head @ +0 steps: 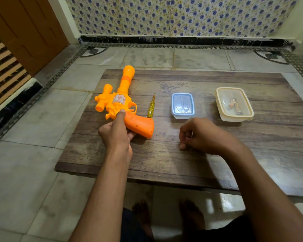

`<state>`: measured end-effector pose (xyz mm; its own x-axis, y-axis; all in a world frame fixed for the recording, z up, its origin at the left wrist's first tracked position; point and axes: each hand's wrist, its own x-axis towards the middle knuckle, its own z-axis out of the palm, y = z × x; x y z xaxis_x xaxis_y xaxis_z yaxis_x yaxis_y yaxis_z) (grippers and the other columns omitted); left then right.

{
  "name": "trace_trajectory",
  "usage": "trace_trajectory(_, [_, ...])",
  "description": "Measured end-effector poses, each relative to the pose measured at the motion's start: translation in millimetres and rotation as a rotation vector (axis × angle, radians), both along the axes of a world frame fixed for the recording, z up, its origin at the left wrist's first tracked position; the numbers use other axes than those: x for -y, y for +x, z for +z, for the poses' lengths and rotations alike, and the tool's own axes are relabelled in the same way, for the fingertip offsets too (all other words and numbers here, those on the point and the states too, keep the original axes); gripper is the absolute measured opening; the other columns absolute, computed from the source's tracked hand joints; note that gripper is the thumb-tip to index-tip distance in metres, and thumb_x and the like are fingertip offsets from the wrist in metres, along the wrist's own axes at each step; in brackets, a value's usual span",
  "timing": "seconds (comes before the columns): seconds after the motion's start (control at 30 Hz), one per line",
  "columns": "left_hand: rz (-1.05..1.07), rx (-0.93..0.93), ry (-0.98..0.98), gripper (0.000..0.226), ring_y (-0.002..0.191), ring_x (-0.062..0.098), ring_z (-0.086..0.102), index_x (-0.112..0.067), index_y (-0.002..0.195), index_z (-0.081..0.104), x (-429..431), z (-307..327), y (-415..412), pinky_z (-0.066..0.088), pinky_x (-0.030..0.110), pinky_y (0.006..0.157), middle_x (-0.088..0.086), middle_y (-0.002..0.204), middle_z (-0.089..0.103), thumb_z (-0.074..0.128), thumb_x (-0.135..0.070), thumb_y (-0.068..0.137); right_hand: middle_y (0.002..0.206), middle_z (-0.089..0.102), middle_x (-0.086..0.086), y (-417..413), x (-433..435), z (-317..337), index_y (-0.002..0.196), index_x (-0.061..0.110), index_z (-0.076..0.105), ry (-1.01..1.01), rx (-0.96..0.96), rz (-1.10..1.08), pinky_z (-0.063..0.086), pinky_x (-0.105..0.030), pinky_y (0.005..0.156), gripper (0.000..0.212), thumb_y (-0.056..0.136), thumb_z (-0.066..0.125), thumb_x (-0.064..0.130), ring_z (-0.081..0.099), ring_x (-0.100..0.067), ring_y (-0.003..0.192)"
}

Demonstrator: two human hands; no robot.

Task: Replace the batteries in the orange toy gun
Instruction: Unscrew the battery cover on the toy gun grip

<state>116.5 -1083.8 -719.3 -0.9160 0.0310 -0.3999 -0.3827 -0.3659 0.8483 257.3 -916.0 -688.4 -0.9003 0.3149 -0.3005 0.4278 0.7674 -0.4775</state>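
Holding small bits, yellow-rimmed box, blue-lidded box

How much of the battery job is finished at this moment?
Nothing looks done: the orange toy gun shows no open compartment. In hand: the left grip holds its handle. Left: the screwdriver lies untouched, and the blue-lidded box and yellow-rimmed box are closed.

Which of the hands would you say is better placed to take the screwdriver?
Probably right: the left hand grips the toy gun, while the right hand rests free on the table near the screwdriver.
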Motion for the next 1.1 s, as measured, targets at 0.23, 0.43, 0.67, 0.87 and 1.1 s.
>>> trace_trajectory(0.23, [-0.008,0.005,-0.005,0.014,0.099,0.026,0.072,-0.015,0.081,0.065,-0.2,0.5,1.3,0.060,0.044,0.074,0.006,0.092,0.072,0.071,-0.013,0.093,0.073,0.065,0.011,-7.7,2.3,-4.6,0.078,0.021,0.070,0.013,0.007,0.002,0.040,-0.022,0.053,0.015,0.084,0.083,0.027,0.067,-0.010,0.069])
trace_trajectory(0.43, [0.000,0.007,-0.006,0.014,0.101,0.027,0.073,-0.016,0.081,0.066,-1.5,0.2,0.7,0.060,0.044,0.072,0.006,0.092,0.072,0.071,-0.013,0.093,0.068,0.072,0.004,-6.0,-1.4,-4.6,0.079,0.018,0.072,-0.106,-0.034,-0.052,0.048,-0.021,0.054,0.016,0.087,0.081,0.029,0.070,-0.014,0.064])
trace_trajectory(0.67, [-0.009,0.010,-0.013,0.012,0.103,0.028,0.072,-0.018,0.084,0.066,-0.4,1.1,1.5,0.060,0.047,0.077,0.005,0.096,0.072,0.072,-0.015,0.093,0.068,0.075,0.000,-5.5,-2.6,-5.3,0.082,0.018,0.074,-0.223,-0.161,-0.111,0.054,-0.030,0.062,0.011,0.091,0.077,0.024,0.064,-0.005,0.056])
trace_trajectory(0.87, [-0.004,0.017,-0.002,0.013,0.101,0.026,0.072,-0.017,0.083,0.065,0.8,1.8,0.4,0.060,0.043,0.071,0.005,0.093,0.072,0.072,-0.013,0.093,0.064,0.072,0.005,-14.4,6.2,-3.4,0.082,0.018,0.073,-0.119,-0.230,-0.075,0.038,-0.009,0.052,0.014,0.091,0.076,0.028,0.060,0.006,0.054])
trace_trajectory(1.1, [-0.008,0.027,-0.004,0.011,0.104,0.028,0.071,-0.018,0.084,0.066,1.9,3.1,-0.2,0.061,0.048,0.078,0.006,0.098,0.072,0.072,-0.015,0.093,0.077,0.071,0.005,-27.2,20.3,-5.1,0.091,0.018,0.075,-0.076,-0.388,-0.072,0.043,-0.011,0.058,0.012,0.090,0.078,0.029,0.064,-0.002,0.068])
